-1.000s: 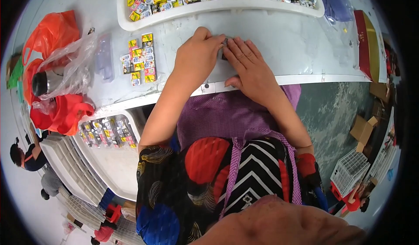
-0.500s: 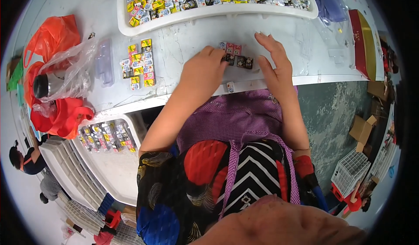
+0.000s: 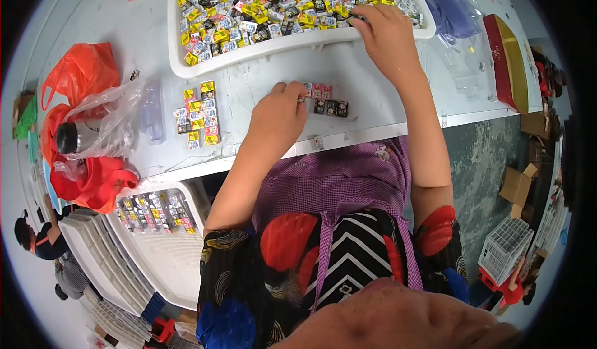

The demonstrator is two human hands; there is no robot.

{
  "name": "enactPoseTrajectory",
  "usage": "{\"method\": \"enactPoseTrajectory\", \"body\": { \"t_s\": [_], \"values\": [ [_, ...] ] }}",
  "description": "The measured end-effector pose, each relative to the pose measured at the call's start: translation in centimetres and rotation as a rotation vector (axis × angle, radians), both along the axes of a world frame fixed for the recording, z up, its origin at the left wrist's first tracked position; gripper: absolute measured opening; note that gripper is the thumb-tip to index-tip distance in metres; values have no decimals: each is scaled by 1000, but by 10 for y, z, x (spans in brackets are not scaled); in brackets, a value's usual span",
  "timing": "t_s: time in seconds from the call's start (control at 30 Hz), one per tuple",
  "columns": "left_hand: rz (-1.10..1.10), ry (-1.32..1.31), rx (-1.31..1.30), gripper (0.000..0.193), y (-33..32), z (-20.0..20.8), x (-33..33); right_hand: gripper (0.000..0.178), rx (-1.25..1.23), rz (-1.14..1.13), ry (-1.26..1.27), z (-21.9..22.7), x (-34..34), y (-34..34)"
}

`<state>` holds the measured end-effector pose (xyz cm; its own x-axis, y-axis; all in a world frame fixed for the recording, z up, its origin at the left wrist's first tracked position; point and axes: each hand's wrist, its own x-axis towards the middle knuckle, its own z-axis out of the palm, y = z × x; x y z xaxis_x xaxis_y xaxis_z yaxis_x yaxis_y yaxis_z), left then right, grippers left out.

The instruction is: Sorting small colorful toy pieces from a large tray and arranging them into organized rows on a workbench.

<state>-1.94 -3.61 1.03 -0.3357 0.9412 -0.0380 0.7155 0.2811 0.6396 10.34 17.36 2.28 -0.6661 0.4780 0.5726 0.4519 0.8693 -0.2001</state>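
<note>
My left hand rests on the table, fingers curled at the left end of a short row of pink and white printed blocks. Its fingertips pinch a small block at that end. Just below lies a row of black printed blocks. My right hand reaches over the near rim of a white tray heaped with small yellow, white, black and pink blocks. Its thumb and forefinger are closed together over the heap; what lies between them is too small to make out.
Left on the table stand grouped blocks, a clear plastic case, red bags and a bottle. A single block sits at the front edge. At right are plastic covers and a red-and-gold box.
My right hand has moved from beside the black blocks up and away to the tray. My left hand has shifted slightly left, to the pink and white row. The view has tilted a little.
</note>
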Motion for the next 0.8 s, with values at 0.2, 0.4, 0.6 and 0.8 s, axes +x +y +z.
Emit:
{"method": "enactPoseTrajectory", "body": {
  "t_s": [0.2,0.4,0.6,0.8],
  "values": [
    [3,67,-15,21,1,1,-2,22,-348,-55,-221,15,-20,14],
    [44,61,-34,25,5,1,-2,26,-267,78,-97,2,-32,29],
    [82,-52,24,21,-2,4,-20,13,-310,71,-181,6,-37,26],
    [55,59,73,12,-9,-1,-14,19,-478,231,46,25,-5,-37]
  ]
}}
